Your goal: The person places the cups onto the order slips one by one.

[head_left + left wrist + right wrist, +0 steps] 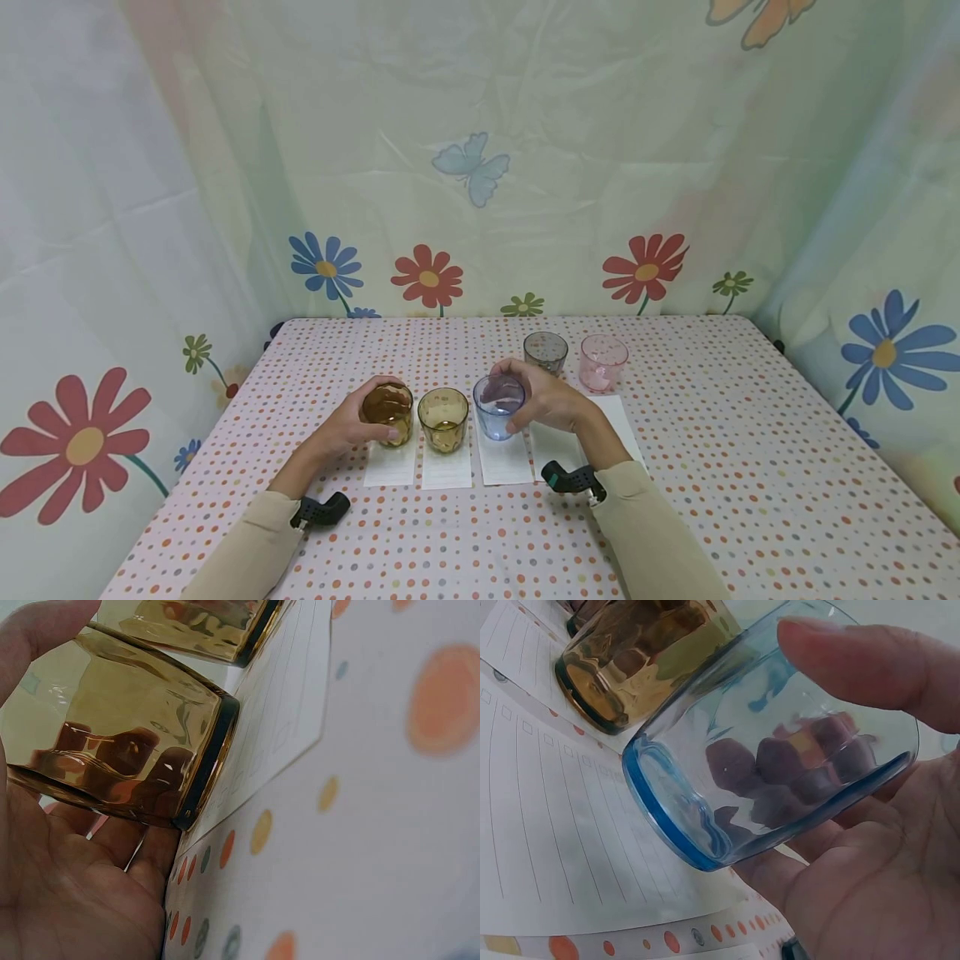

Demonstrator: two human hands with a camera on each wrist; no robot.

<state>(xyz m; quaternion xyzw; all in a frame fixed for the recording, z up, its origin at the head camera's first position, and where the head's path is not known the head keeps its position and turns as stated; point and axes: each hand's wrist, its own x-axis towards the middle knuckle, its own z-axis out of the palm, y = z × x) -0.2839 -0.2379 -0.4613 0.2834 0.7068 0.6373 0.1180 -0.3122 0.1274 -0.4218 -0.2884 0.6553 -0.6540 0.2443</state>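
My left hand point(352, 421) grips an amber-brown glass tumbler point(390, 408), thumb on the near side and fingers round the back. In the left wrist view the tumbler's thick base point(214, 761) is right at the end of a lined sheet. A blue glass tumbler point(495, 412) is held by my right hand point(551, 402), its thumb across the front and its fingers behind. Its bright blue base ring point(664, 817) is close over another sheet in the right wrist view. Between the hands, a yellowish glass tumbler point(443, 421) stands upright with nothing touching it.
Behind my right hand stand a grey tumbler point(546, 350) and a pink tumbler point(602, 364). Several lined white sheets point(447, 473) lie in a row on the dotted tablecloth point(420, 550). Patterned curtains point(540, 108) enclose the table's back and sides.
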